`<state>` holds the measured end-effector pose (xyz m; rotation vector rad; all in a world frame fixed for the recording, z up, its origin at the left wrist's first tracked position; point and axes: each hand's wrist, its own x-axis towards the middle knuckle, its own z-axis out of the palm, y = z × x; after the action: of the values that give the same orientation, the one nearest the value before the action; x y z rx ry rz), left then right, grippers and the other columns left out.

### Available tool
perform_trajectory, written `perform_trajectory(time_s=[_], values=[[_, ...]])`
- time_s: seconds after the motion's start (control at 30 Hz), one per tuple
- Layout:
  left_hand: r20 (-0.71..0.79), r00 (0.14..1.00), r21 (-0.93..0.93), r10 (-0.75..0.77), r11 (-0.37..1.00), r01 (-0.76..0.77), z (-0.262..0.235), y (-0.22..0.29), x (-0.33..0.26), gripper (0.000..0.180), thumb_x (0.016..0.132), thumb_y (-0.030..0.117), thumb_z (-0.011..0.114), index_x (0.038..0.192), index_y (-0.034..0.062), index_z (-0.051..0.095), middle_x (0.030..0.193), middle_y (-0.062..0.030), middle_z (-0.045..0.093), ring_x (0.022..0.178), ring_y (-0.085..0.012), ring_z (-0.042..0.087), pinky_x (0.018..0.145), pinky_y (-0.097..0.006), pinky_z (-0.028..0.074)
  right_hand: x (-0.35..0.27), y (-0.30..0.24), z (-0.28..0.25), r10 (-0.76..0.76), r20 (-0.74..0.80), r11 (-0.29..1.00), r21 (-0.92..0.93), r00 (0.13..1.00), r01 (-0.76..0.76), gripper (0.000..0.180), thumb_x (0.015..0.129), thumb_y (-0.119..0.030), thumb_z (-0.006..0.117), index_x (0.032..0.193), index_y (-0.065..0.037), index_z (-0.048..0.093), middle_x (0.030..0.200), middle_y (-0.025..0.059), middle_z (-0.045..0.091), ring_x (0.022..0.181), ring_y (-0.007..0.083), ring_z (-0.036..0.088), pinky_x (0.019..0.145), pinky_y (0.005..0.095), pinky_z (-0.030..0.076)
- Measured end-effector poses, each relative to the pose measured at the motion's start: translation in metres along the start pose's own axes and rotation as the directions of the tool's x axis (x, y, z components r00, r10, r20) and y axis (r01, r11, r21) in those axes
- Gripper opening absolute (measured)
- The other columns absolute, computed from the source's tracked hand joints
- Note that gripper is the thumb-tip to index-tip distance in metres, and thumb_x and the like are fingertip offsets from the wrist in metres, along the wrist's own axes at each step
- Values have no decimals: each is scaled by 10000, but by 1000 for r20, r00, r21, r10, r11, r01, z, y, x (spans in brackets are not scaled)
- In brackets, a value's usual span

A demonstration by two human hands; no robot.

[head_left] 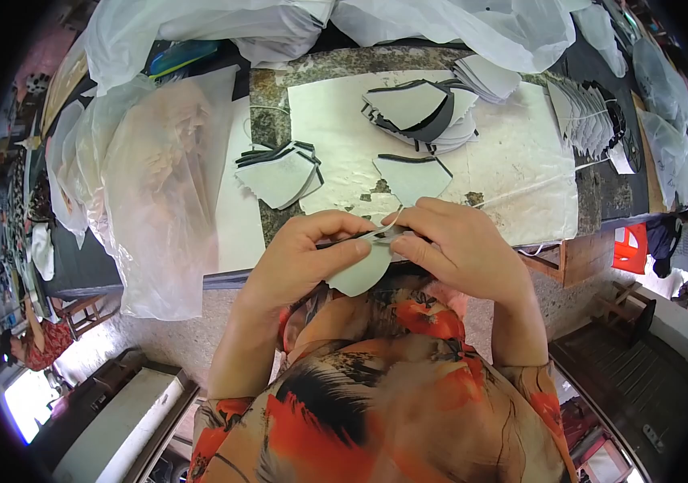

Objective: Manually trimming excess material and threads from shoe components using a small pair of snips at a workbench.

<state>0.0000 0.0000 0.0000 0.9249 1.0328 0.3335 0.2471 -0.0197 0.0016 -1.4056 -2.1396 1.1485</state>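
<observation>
Between my two hands, at the near edge of the table, is a pale grey-white cut piece [360, 272] with a curved lower edge and a dark strip along its top. My left hand [309, 249] pinches it between thumb and fingers. My right hand [453, 240] grips its other end, thumb pressed near the top edge. A thin white strip sticks up between the fingertips. Just beyond my hands lies a single cut piece [415, 179] with a black edge. A small stack of black-edged pieces [281, 179] rests to the left, and a larger pile [420, 113] farther back.
Fanned pale pieces [486, 79] lie at the back, with another overlapping row [579, 121] at the right. A clear plastic bag [163, 185] covers the table's left side. White plastic [457, 28] is heaped along the far edge. A red stool [630, 248] stands beyond the right side.
</observation>
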Motion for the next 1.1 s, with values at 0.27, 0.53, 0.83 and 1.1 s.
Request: perform_trajectory(time_s=[0.27,0.53,0.83,1.1], values=[[-11,999,-53,44,998,-45,7,-3,4,245,962,110,704,1173,-14,720,985,13,711,886,-35,594,786,-214,480,5,4,10,-126,-124,991,-60,984,119,301,952,-342,674,1092,-77,700,852,108,608,778,312,633,670,403,496],[-6,999,-116,36,993,-36,14,-3,8,234,975,102,694,1177,-12,722,1018,1,720,923,-52,618,816,-226,499,2,7,9,-113,-132,993,-42,985,108,297,971,-375,649,1073,-100,697,864,96,629,772,321,644,664,420,504],[-103,989,189,104,978,-84,-10,20,-6,251,932,125,733,1157,12,729,1000,-26,726,899,-74,627,802,-251,505,-9,16,11,179,-330,973,201,927,-116,327,930,-242,728,1179,-33,689,923,121,693,783,234,657,725,331,512],[-146,512,983,847,184,-25,-41,39,17,408,855,195,780,1240,84,704,1105,-122,655,1018,-293,622,900,-397,497,-4,30,14,484,-476,869,160,734,-469,507,880,-369,744,1285,-79,650,1038,154,716,857,307,700,804,409,540]])
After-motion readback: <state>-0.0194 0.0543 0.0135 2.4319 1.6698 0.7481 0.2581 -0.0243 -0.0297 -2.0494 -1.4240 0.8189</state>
